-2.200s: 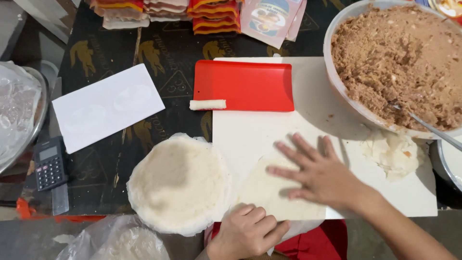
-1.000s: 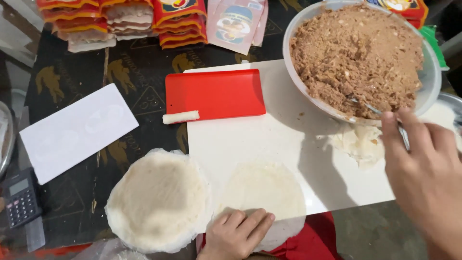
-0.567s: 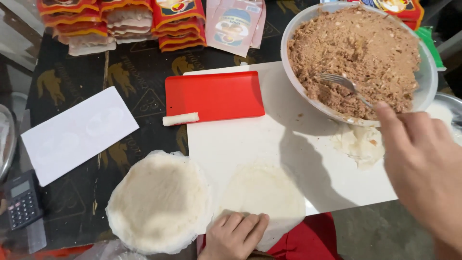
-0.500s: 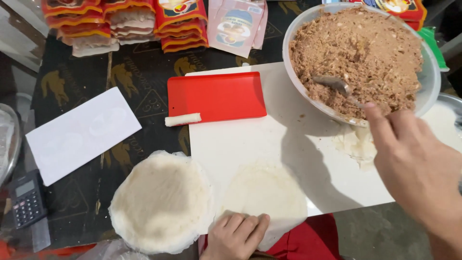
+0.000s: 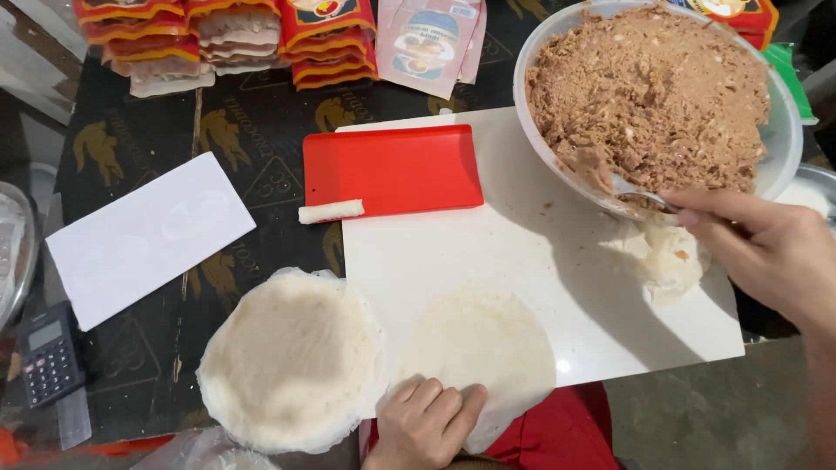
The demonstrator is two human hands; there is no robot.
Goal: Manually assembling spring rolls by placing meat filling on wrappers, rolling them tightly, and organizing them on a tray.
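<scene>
Nearest, the left hand (image 5: 427, 424) lies flat, fingers together, pinning the thin round white wrapper (image 5: 479, 357) on the white cutting board (image 5: 522, 252). Farther off, the right hand (image 5: 766, 252) grips a metal spoon (image 5: 640, 193) dipped into the large bowl of brown minced filling (image 5: 653, 96).

Bright, even overhead light; the large clear plastic bowl (image 5: 788, 139) casts a soft shadow on the white rectangular cutting board (image 5: 522, 261). Focus is sharp, corners dim.
</scene>
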